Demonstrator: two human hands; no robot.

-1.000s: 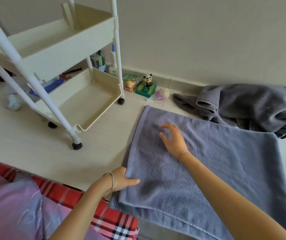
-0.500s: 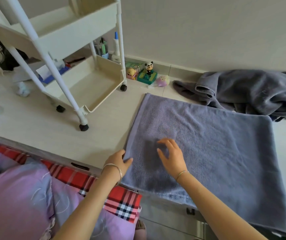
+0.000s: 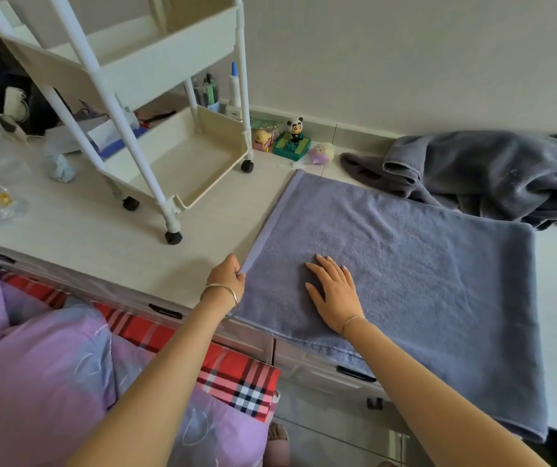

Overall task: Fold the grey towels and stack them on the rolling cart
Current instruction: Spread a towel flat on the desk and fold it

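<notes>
The left hand pinches the smooth woven hem on the left edge of the flat towel, thumb and fingertips closed on the fabric close to its near-left corner. A thin metal bangle sits on that wrist. Just beside it, the right hand lies palm down on the towel with straight, slightly spread fingers, holding nothing, and a finer bracelet circles its wrist. The towel is grey-blue looped terry, laid out as a broad rectangle across the right half of the pale wood-grain countertop. Its near edge hangs over the counter's front edge, in front of drawers with black handles. At the back right corner of the countertop, against the wall, a darker grey heap of towels lies crumpled in soft folds, touching the flat towel's far edge. On the back left part of the countertop stands the rolling cart. It has cream plastic trays with rounded corners, white tube posts and black wheels, and both visible trays hold no towels. Between the cart and the heap, along the wall, stand small glossy toys: a panda figure on a green base, a yellow figure and a round pastel toy. The print on the box behind them is too small to read. Below the counter's front edge lie a purple quilt and a red plaid cloth.
</notes>
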